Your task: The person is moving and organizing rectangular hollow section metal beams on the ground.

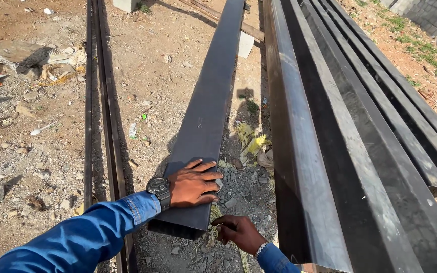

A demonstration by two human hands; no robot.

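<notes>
The long dark rectangular steel tube [206, 116] lies on the dusty ground, beside a stack of big dark steel beams [350, 151]. It looks smooth and a bit dusty. The left hand [194, 183] lies flat and open on its near end. The right hand [238, 232] curls under the edge. This looks like getting a grip; lifting would need both hands tight.

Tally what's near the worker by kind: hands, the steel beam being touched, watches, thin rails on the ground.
Hands: 2, the left hand flat on the beam, the right hand beside its end
Single dark steel beam: 1
Wristwatch: 1
Thin rails lying on the dirt: 2
Total: 6
</notes>
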